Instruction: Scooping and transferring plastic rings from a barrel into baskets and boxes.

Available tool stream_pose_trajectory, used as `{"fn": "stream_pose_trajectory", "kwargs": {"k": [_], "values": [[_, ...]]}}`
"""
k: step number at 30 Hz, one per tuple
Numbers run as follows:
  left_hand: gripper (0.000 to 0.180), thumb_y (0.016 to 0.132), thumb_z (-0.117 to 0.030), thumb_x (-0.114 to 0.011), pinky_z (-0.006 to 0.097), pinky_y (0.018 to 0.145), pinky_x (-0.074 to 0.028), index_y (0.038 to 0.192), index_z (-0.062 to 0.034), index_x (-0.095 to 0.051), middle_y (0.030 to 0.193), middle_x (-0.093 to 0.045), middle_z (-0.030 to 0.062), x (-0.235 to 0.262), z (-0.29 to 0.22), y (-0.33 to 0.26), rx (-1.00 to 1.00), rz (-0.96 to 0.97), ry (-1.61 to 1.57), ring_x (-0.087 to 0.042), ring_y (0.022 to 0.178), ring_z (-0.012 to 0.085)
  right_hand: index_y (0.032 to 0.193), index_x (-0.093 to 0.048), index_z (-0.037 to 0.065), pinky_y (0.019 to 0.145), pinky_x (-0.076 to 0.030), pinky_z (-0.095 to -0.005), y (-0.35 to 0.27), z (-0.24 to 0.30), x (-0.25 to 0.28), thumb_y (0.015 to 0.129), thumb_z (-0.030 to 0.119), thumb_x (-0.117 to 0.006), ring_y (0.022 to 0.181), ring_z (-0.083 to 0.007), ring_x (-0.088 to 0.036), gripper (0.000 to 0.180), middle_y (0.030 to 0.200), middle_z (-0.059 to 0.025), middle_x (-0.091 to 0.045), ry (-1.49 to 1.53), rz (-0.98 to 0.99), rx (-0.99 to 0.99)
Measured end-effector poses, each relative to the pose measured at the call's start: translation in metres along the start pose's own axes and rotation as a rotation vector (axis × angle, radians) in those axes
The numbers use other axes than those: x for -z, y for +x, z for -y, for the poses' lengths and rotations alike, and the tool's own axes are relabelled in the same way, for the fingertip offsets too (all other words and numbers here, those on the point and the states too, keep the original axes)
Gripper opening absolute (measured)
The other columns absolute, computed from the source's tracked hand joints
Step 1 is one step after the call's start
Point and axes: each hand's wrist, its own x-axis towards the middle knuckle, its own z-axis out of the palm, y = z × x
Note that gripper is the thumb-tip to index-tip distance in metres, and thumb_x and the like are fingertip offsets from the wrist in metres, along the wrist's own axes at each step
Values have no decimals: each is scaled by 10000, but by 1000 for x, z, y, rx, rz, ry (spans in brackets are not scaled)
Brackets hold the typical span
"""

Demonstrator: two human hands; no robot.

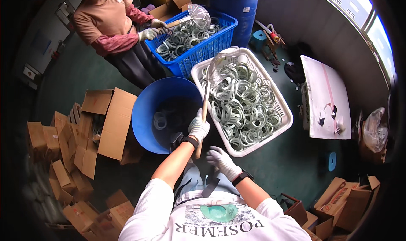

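Observation:
My left hand [198, 128], in a pale knitted glove, is closed round the wooden handle of a wire skimmer [203, 106]. The mesh head rests over the far left side of a white basket [289, 119], which is heaped with pale grey-green bangles [245, 110]. Close to the handle's lower end is my gloved right hand [222, 160], its fingers apart and nothing visible in them. To the left of my left hand stands a round blue tub [143, 114] with dark contents, where a few bangles [160, 121] show.
Across from me, a person in gloves [149, 34] holds another skimmer [198, 16] over a blue basket [188, 67] of bangles. Behind it stands a blue drum [232, 13]. Cardboard boxes [116, 122] lie at left, others [338, 201] at lower right. A white board [325, 97] stands at right.

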Motion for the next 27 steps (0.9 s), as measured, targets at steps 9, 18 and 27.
{"fn": "stream_pose_trajectory", "kwargs": {"k": [9, 18, 27], "values": [[606, 802, 19, -554, 278, 463, -484, 1359, -95, -347, 780, -545, 62, 27, 36, -6, 12, 309, -872, -547, 559, 127, 1080, -543, 66, 761, -494, -369, 38, 0, -103, 782, 109, -651, 769, -181, -582, 320, 929, -32, -601, 388, 230, -139], [501, 877, -68, -564, 295, 545, -515, 1308, -92, -309, 866, -530, 69, 61, 119, -57, 278, 353, -1211, -578, 662, 135, 974, -538, 9, 600, -471, -294, 14, -28, -161, 818, 101, -616, 618, -132, -538, 197, 796, -48, -583, 490, 16, -353], [383, 905, -196, -603, 319, 726, -514, 1218, -24, -465, 1027, -600, 107, 30, 292, -27, 209, 434, -1006, -606, 840, 168, 837, -549, 4, 538, -485, -282, 120, -39, -198, 846, 81, -587, 577, -129, -560, 86, 716, -61, -587, -96, -192, -580]]}}
